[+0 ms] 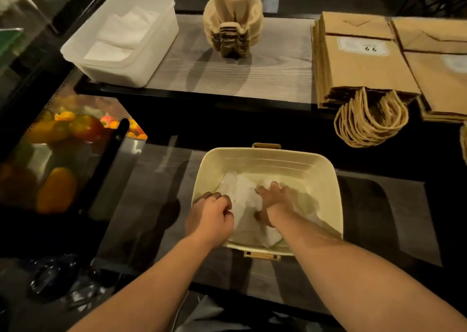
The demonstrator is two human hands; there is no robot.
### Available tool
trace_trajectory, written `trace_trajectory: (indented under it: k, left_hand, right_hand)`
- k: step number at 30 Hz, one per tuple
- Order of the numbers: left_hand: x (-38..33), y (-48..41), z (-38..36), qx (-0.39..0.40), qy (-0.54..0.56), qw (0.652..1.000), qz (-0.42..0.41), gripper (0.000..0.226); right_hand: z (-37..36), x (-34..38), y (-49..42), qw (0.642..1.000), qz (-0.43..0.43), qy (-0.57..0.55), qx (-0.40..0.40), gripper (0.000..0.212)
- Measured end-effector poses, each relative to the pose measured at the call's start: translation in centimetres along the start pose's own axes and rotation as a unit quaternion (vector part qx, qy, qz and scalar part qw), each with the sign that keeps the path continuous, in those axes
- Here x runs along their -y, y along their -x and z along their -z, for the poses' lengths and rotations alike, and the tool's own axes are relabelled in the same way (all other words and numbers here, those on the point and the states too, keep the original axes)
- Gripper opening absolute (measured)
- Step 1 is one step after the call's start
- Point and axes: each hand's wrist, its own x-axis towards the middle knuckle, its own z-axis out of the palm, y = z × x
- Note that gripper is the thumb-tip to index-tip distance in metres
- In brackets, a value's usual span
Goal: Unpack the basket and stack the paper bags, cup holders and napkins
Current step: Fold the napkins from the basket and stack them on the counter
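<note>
The left hand's (209, 220) fingers (213, 197) curl over the basket's (265, 155) 9 o'clock rim and grip it. The right hand (276, 201) is down inside the basket. Its fingers reach toward 12 and touch the loose napkins (242, 200). Blur hides whether they pinch them.

The napkins lie crumpled on the basket floor, from centre toward 7 o'clock. The floor from 1 to 4 o'clock is bare. The basket has a handle at its 12 edge and another at its 6 edge. Its long axis is not plain from this angle. It sits at 6 o'clock on the near counter (379, 218), with open surface at its 3 and 9 sides.

A dark gap separates it from the far counter (278, 74). There, at 11 o'clock, a white box (156, 54) holds a napkin stack (123, 32). Its near corner is at the counter's edge. At 12 o'clock stand nested cup holders (233, 26), with bare surface on both sides of them.

At 1 o'clock the paper bags (361, 64) lie flat in a pile, with their long axis running 12 to 6. Their mouths face 6, and the rope handles (371, 122) hang past the counter's near edge. A second pile (439, 61) lies just beside them at 2 o'clock. A glass case (63, 142) of fruit fills 9 o'clock.
</note>
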Motion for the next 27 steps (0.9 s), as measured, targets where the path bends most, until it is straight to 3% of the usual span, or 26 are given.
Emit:
trace_trajectory:
  k: [3,6,8,12,15,18,22,25,27]
  left_hand:
    - [-0.5,0.2,0.3,0.000,-0.009,1.000,0.022,0.019]
    - [-1.1,0.5,0.7,-0.002,-0.024,0.999,0.032,0.016]
    - [-1.2,0.5,0.8,-0.007,-0.025,0.999,0.033,0.016]
    - [-1.1,1.0,0.6,-0.024,0.000,1.000,0.016,0.017]
    - [-0.4,1.4,0.1,-0.079,0.076,0.993,-0.038,0.015]
    - [-0.9,2.6,1.3,-0.119,0.144,0.978,-0.094,0.033]
    - [-5.2,4.8,2.8,0.027,0.267,0.956,-0.119,0.064]
    - [-7.9,5.2,1.9,-0.030,0.263,0.962,-0.071,0.046]
    - [-8.6,5.3,2.2,-0.064,0.299,0.952,-0.026,0.033]
  right_hand:
    - [0.2,0.3,0.3,0.997,0.051,-0.050,0.026,0.048]
    - [1.1,0.7,1.7,0.981,0.039,-0.175,0.068,0.037]
    - [2.1,-0.2,2.9,0.955,0.028,-0.291,0.053,0.025]
    - [4.6,-3.7,8.0,0.919,0.048,-0.389,-0.048,0.025]
    - [5.1,-5.3,11.9,0.866,0.042,-0.489,-0.092,0.016]
    - [4.7,-6.0,14.6,0.815,0.015,-0.572,-0.095,0.021]
    - [4.6,-5.8,16.1,0.801,0.010,-0.590,-0.102,0.021]
    - [4.8,-5.3,16.7,0.802,0.022,-0.588,-0.103,0.021]
    - [5.1,-5.4,17.2,0.783,0.022,-0.617,-0.075,0.027]
